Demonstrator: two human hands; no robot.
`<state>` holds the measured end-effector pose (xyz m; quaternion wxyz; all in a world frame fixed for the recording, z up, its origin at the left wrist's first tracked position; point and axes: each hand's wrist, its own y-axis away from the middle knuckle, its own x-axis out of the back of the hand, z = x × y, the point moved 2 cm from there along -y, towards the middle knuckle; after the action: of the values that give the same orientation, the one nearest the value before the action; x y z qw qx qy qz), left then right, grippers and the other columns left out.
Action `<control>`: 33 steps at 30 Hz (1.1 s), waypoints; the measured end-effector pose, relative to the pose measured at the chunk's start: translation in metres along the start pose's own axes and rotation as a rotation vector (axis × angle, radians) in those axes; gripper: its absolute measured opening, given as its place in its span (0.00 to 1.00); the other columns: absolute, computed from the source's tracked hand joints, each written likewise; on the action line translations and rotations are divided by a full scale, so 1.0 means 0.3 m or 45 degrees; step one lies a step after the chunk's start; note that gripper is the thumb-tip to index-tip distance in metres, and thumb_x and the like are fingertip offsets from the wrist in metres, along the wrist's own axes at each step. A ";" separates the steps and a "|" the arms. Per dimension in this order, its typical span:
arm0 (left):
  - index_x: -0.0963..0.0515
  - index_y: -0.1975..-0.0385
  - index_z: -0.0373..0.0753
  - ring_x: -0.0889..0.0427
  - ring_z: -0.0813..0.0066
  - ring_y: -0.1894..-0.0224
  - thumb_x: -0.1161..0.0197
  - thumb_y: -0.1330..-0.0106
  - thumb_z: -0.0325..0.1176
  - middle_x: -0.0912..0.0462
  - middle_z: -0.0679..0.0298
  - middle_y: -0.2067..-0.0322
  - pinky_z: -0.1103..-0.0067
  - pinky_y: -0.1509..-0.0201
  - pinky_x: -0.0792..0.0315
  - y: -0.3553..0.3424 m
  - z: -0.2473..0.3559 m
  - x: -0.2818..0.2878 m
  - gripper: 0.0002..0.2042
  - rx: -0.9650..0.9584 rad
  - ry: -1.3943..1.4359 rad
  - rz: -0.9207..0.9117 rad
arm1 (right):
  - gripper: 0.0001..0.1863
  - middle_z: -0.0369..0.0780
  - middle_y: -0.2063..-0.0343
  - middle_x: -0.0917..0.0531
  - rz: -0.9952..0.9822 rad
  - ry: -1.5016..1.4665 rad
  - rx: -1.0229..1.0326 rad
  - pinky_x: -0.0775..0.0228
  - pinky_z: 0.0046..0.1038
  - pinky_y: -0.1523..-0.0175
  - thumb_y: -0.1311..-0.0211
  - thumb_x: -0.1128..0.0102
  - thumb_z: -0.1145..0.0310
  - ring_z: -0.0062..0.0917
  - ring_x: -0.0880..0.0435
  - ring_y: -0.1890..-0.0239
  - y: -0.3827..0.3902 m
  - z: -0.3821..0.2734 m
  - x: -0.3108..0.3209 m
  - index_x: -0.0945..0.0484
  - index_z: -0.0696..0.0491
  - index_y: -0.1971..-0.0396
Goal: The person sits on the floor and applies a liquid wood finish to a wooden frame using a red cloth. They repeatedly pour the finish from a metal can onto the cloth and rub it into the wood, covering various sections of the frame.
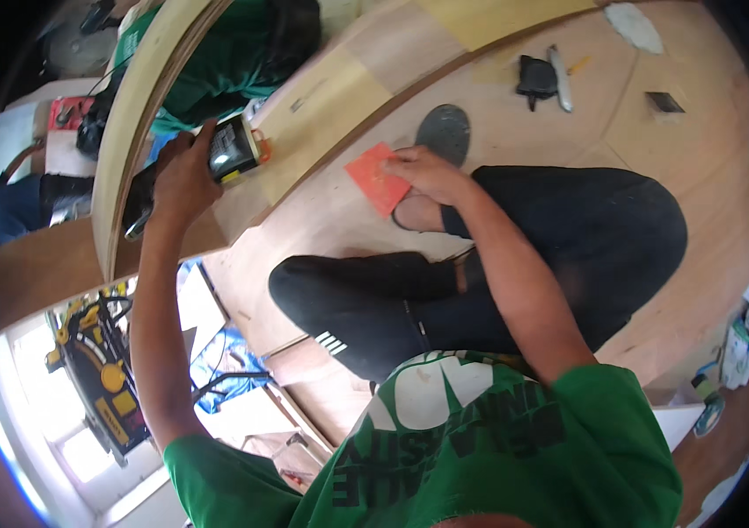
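Big lettering (pixel 418 387), white and dark, runs upside down across the green shirt (pixel 625 440)! Small dark print (pixel 308 94) marks the wooden panel (pixel 339 132); pale print on the black tool (pixel 232 151), too small to read.

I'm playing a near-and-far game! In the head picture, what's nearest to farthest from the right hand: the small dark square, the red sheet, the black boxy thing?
From the right hand:
1. Red sheet: held in it.
2. Black boxy thing: up and to the right.
3. Small dark square: much farther right.

One black power tool (pixel 233 150), one orange sheet (pixel 375 183)
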<state>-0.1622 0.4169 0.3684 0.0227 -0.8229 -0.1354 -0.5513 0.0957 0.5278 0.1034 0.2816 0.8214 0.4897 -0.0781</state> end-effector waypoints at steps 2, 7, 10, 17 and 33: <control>0.31 0.34 0.44 0.22 0.49 0.49 0.27 0.60 0.24 0.21 0.51 0.54 0.62 0.42 0.28 0.003 0.004 -0.004 0.44 0.008 0.020 0.004 | 0.23 0.42 0.54 0.14 0.014 -0.157 -0.093 0.24 0.26 0.48 0.28 0.40 0.60 0.22 0.17 0.54 -0.016 0.038 0.010 0.21 0.66 0.46; 0.31 0.34 0.46 0.21 0.49 0.49 0.24 0.62 0.24 0.21 0.52 0.53 0.62 0.42 0.28 -0.012 0.001 -0.015 0.45 0.021 0.014 -0.017 | 0.23 0.42 0.54 0.15 -0.047 -0.018 -0.002 0.23 0.26 0.49 0.26 0.42 0.59 0.21 0.17 0.55 -0.037 0.058 0.022 0.22 0.66 0.46; 0.31 0.34 0.46 0.21 0.50 0.49 0.23 0.62 0.24 0.21 0.52 0.53 0.62 0.42 0.27 -0.011 0.003 -0.020 0.46 0.012 -0.001 0.001 | 0.23 0.41 0.55 0.15 -0.064 -0.020 0.015 0.23 0.25 0.51 0.27 0.41 0.60 0.21 0.17 0.57 -0.034 0.052 0.027 0.22 0.66 0.47; 0.33 0.32 0.45 0.21 0.50 0.47 0.17 0.62 0.35 0.21 0.53 0.51 0.61 0.40 0.28 -0.019 -0.005 -0.021 0.49 0.004 -0.022 -0.116 | 0.22 0.38 0.62 0.16 -0.029 0.082 0.044 0.26 0.22 0.61 0.27 0.41 0.59 0.17 0.20 0.64 -0.006 0.006 0.015 0.20 0.65 0.49; 0.34 0.32 0.45 0.22 0.49 0.46 0.20 0.67 0.28 0.22 0.52 0.50 0.62 0.39 0.28 -0.044 0.014 -0.016 0.51 0.014 -0.049 -0.249 | 0.22 0.39 0.62 0.15 -0.015 0.056 0.029 0.26 0.26 0.58 0.27 0.41 0.59 0.19 0.21 0.63 -0.003 0.000 -0.003 0.19 0.65 0.49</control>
<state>-0.1635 0.4294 0.3609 -0.0292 -0.8161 -0.2187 -0.5341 0.0945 0.5274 0.1036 0.2609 0.8233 0.4997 -0.0671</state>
